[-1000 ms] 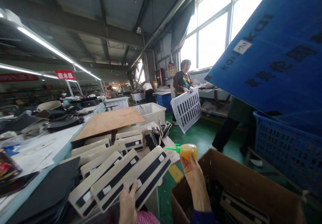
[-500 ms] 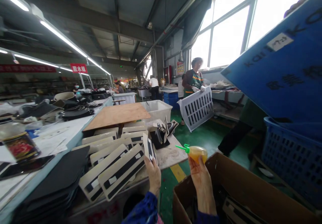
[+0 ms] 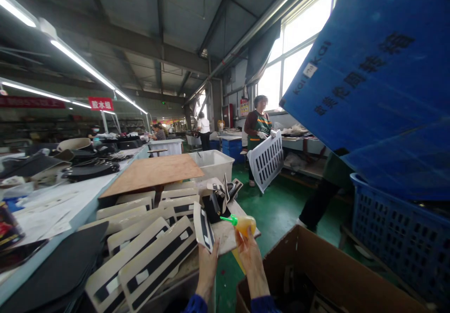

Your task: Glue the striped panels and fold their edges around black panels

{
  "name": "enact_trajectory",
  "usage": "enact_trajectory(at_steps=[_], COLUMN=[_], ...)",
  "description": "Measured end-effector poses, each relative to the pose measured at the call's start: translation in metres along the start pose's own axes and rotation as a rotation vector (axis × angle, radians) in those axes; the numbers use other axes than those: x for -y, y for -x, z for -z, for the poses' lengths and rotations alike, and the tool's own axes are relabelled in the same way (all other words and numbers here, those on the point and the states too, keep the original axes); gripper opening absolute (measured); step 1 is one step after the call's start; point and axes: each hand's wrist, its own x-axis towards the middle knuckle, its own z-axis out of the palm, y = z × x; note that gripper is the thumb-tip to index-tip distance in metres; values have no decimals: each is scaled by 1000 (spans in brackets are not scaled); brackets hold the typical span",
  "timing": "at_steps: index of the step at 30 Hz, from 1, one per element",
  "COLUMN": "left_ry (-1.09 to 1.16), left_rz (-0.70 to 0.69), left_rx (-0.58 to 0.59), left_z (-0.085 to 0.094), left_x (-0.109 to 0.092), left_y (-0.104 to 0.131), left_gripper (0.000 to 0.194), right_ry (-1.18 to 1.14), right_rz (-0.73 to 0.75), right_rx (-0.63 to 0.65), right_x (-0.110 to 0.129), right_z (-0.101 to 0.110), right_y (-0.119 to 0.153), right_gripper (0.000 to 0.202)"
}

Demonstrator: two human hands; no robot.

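Observation:
My left hand (image 3: 208, 262) is closed on the lower end of a small cream panel (image 3: 203, 226) with a black stripe, held upright and tilted. To its right, my right hand (image 3: 250, 255) grips a squeeze bottle (image 3: 245, 226) of yellow-orange liquid. The bottle's green nozzle (image 3: 229, 219) points left toward the panel, with a gap between them. Larger cream panels (image 3: 158, 266) with black stripes and white patches lie overlapping at the left of my hands. Behind the held panel sit black pieces (image 3: 212, 207) among more small striped panels.
A cardboard box (image 3: 330, 257) stands at the lower right, beside a blue basket (image 3: 397, 228) under a large blue sheet (image 3: 369, 93). Dark sheets (image 3: 52, 266) are stacked at left. A wooden board (image 3: 154, 172) and white bin (image 3: 214, 163) lie beyond. A person (image 3: 259, 123) holds a white crate (image 3: 267, 160).
The bottle in my right hand has come closer to the panel in my left hand. The view has turned right, and the blue sheet fills more of it. The person's crate has tilted more upright.

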Motion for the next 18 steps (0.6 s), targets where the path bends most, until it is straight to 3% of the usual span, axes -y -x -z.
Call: enact_trajectory(at_steps=[4, 7, 18], left_ry=[10, 10, -59], left_rz=[2, 25, 129], left_rx=[28, 47, -30], left_z=[17, 23, 20], left_x=[17, 25, 48], left_y=[20, 23, 12], left_gripper=[47, 49, 40], right_ry=[6, 8, -18], right_rz=[-17, -10, 63], right_rx=[19, 33, -11], right_x=[-18, -20, 14], right_z=[-37, -58, -75], right_y=[-35, -62, -162], right_gripper=[29, 31, 35])
